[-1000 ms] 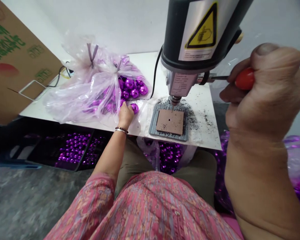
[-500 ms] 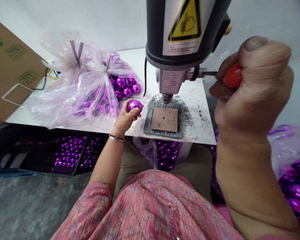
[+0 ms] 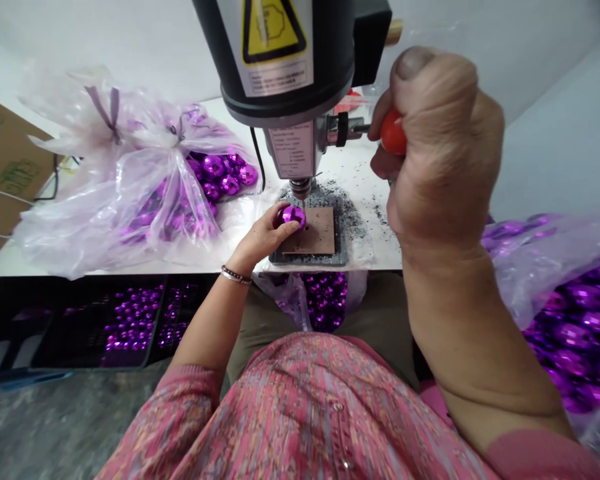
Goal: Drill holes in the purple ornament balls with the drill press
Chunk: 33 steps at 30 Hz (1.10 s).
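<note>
A shiny purple faceted ball [image 3: 293,217] is pinched between the thumb and fingers of my left hand [image 3: 267,233]. It is over the left part of a brown board [image 3: 323,230] with a small hole, which lies on the grey base [image 3: 341,257] of a drill press [image 3: 290,73]. The chuck [image 3: 301,189] and its thin bit are just above and to the right of the ball; I cannot tell whether they touch. My right hand [image 3: 443,147] is closed around the red knob [image 3: 394,133] of the press's feed handle.
Tied clear bags [image 3: 170,193] of purple balls stand on the white table [image 3: 220,263] at the left. Dark shavings [image 3: 353,217] lie around the base. A black crate [image 3: 85,327] of balls is below left, an open bag [image 3: 325,300] by my lap, and another bag [image 3: 575,333] at right.
My left hand has carried the ball rightward from beside the base to over the board, near the bit. My right hand still grips the knob. The camera view has shifted.
</note>
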Tool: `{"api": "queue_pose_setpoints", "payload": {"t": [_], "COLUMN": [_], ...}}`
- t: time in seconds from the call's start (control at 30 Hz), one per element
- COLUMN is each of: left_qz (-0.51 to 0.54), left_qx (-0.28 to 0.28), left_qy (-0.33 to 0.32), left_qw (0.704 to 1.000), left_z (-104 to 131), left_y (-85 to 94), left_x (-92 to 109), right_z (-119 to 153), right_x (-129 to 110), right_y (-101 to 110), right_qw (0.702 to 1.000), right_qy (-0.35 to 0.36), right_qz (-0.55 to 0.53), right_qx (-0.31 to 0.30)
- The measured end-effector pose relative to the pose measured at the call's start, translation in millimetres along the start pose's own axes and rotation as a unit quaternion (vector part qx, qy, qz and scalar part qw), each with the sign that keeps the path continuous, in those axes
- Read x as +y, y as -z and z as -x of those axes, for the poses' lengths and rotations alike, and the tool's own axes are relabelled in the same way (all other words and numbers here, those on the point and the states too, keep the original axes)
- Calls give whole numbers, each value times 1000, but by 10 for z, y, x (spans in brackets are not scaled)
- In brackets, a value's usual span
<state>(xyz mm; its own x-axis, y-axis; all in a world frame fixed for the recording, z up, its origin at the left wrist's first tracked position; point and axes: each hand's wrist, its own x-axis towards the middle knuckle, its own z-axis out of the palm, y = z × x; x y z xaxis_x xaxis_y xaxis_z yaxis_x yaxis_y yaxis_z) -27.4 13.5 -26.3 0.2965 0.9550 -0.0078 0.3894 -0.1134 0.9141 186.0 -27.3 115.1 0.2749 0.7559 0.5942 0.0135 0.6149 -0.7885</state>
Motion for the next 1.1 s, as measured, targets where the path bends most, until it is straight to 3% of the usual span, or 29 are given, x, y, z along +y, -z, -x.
{"api": "queue_pose_setpoints", "payload": {"t": [0.27, 0.43, 0.63, 0.9, 1.1], "left_qz": [-156, -209, -211, -200, -193], "left_qx": [3, -26, -16, 35, 38], "left_qy": [9, -25, -17, -17, -21], "left_qw": [988, 977, 977, 979, 980], "left_z": [-9, -102, -203, -166, -164], "left_y": [-104, -178, -298, -388, -400], "left_x": [148, 193, 161, 86, 2], "right_z": [57, 52, 72, 183, 342], "right_x": [-21, -68, -130, -35, 19], "right_y": [33, 37, 77, 123, 164], "right_qw": [999, 999, 996, 993, 990], "right_qy": [0, -14, -43, -9, -2], "right_qz": [44, 32, 76, 115, 141], "right_qx": [3, -14, -33, -25, -5]}}
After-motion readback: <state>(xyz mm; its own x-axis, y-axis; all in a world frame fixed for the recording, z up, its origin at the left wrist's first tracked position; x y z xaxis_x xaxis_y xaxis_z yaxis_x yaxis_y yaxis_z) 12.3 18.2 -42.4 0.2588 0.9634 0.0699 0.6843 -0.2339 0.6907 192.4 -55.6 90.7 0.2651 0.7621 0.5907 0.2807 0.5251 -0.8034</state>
